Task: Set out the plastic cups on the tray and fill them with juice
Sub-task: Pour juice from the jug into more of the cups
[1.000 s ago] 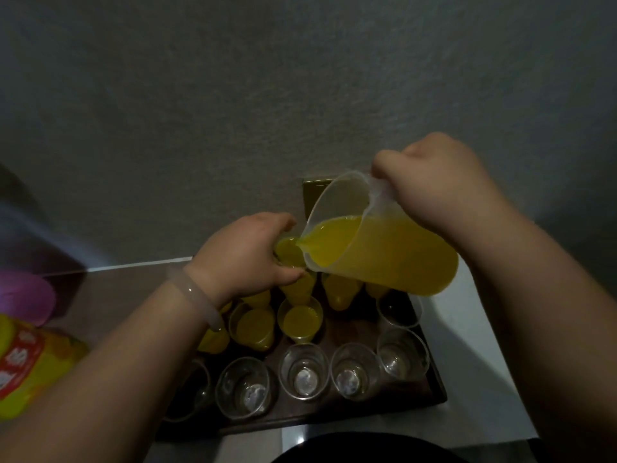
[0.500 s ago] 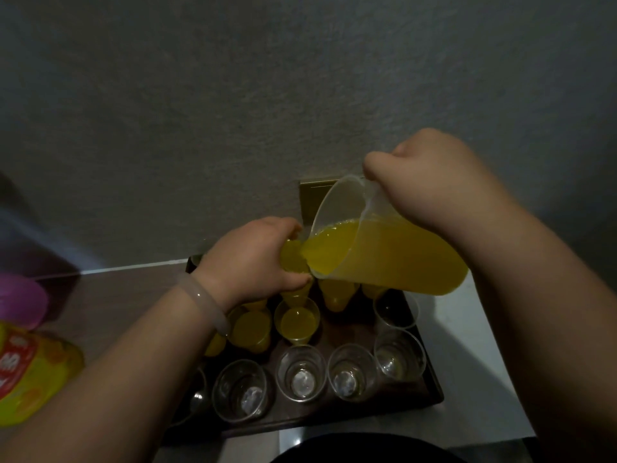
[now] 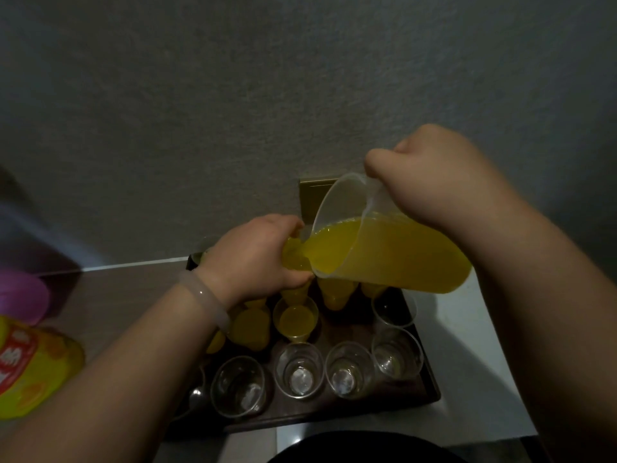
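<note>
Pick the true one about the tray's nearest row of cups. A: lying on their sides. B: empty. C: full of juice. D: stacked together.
B: the nearest cups stand upright and clear on the tray, bare bottoms showing; the filled cups stand behind them.

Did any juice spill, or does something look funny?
No spill shows. The right hand tips the jug into a cup that the left hand holds above the tray. The other cups stand upright. It is dim, so small drips could hide.
</note>
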A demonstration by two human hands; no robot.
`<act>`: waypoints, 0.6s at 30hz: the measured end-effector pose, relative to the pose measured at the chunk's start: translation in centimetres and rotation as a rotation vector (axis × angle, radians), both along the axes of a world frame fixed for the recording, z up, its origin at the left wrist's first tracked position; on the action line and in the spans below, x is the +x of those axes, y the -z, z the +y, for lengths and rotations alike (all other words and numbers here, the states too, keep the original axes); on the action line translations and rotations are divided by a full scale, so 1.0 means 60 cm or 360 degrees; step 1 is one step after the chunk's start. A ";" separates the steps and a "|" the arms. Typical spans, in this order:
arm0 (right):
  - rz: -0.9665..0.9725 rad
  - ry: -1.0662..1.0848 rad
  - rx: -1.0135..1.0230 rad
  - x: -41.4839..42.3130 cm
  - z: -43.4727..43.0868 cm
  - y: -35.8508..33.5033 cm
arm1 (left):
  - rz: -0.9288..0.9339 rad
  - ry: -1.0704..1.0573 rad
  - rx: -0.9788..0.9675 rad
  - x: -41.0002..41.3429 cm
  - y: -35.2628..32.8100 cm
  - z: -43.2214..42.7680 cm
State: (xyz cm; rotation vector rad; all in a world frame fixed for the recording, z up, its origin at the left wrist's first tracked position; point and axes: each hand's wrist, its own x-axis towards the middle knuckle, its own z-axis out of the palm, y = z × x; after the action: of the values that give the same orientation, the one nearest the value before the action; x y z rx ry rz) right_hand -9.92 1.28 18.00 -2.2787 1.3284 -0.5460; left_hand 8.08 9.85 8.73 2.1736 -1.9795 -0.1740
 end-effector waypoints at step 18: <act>-0.0174 0.0045 -0.0014 -0.024 -0.007 0.011 | 0.0074 0.0018 -0.0069 -0.017 -0.007 -0.005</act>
State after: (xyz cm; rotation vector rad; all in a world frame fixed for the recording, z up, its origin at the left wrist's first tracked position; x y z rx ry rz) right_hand -11.35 0.85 17.34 -2.2068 1.3092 -0.6769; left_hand 7.05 9.52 9.17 2.1133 -1.9524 -0.1799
